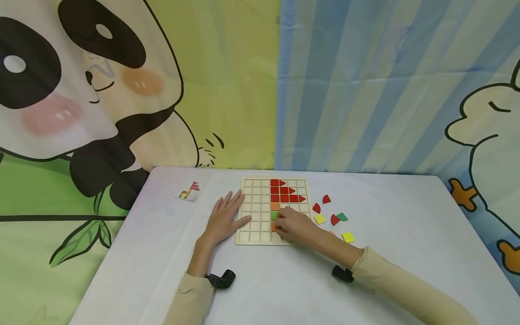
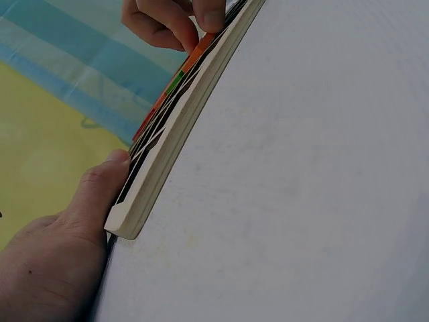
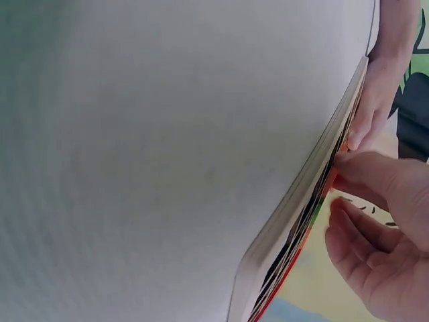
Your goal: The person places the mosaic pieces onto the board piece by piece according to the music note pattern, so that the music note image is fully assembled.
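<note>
On the table lies a wooden grid board (image 1: 251, 205) holding red square and pointed pieces (image 1: 284, 198) in its upper rows. Below them sit an orange square (image 1: 275, 206), a green square (image 1: 274, 215) and a lower orange square tile (image 1: 273, 227). My right hand (image 1: 296, 225) has its thumb and fingers bent at that lower orange tile, partly covering it; the left wrist view shows the fingertips at the tile (image 2: 199, 48). With fingers spread, my left hand (image 1: 224, 219) rests at the board's left edge, its thumb (image 2: 107, 178) touching the frame.
Loose pieces lie right of the board: red wedges (image 1: 327, 199), a green piece (image 1: 342, 217) and yellow squares (image 1: 348, 237). A small pattern card (image 1: 189, 191) lies to the left. Printed cloths (image 1: 227, 90) hang behind the table (image 1: 406, 234).
</note>
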`<state>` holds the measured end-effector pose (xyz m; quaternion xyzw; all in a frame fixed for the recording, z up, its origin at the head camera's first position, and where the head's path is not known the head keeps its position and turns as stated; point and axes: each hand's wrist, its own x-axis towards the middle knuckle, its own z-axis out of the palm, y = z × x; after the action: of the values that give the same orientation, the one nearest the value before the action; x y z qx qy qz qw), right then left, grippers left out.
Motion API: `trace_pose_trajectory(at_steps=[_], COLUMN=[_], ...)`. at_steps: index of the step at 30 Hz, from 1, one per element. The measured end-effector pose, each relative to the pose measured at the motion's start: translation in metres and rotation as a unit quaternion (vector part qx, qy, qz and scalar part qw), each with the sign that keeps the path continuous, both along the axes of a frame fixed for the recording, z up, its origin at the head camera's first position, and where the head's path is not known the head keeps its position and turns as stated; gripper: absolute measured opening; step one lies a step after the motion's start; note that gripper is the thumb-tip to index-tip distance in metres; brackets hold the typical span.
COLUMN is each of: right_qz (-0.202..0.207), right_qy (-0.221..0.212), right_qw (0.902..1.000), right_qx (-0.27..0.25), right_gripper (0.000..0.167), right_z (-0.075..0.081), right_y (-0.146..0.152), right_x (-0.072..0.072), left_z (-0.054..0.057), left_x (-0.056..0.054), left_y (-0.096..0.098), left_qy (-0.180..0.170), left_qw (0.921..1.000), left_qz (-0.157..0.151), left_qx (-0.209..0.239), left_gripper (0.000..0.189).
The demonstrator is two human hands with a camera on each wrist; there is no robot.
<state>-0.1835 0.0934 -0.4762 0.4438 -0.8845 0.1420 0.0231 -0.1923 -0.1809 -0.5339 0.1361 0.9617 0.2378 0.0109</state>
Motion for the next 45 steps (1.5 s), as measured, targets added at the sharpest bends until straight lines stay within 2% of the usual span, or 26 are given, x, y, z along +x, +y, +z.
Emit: trace_pose_trajectory(at_steps=[4,7,13,17,22,26,32,41,45], right_qz=[-0.004,-0.009,-0.024,-0.016,0.002,-0.009,-0.058,-0.175,-0.206], right_qy=[0.046,0.06,0.027,0.01,-0.004,-0.02,-0.045,-0.086,-0.095], right_qw=[0.9989,0.9979,0.9988,0.9992,0.9998,0.9995,0.9972,0.9807,0.9739], right_qx=[0.006,0.025,0.034,0.035,0.019,0.021,0.009,-0.018,-0.014], right_gripper=[0.007,0.006,0.007,0.005,0.014,0.024,0.029,0.032,0.031], right_z=[0.0,0.001,0.003,0.004,0.006,0.011,0.023,0.037,0.037], right_y=[-0.001,-0.001,-0.002,0.003,0.021,0.04,0.073,0.121,0.133], right_x=[0.003,0.004,0.003,0.006,0.023,0.039,0.047,0.034,0.027], left_z=[0.0,0.001,0.001,0.0,-0.001,-0.001,0.003,0.006,0.005], left_x=[0.0,0.0,0.0,0.001,0.002,0.002,0.0,0.001,0.003], left_y=[-0.001,-0.001,0.001,0.003,0.005,0.004,0.002,0.0,0.001], left_qy=[0.007,0.006,0.01,0.013,0.006,0.0,0.003,0.004,0.004], left_qw=[1.0,1.0,0.9999,0.9999,1.0,1.0,1.0,1.0,0.9999], left_qz=[0.001,0.0,0.0,-0.004,-0.003,-0.001,-0.006,-0.007,-0.004], left_qx=[-0.001,0.0,0.005,0.01,0.006,0.004,0.003,0.005,0.009], left_gripper=[0.085,0.085,0.084,0.084,0.084,0.084,0.084,0.084,0.084])
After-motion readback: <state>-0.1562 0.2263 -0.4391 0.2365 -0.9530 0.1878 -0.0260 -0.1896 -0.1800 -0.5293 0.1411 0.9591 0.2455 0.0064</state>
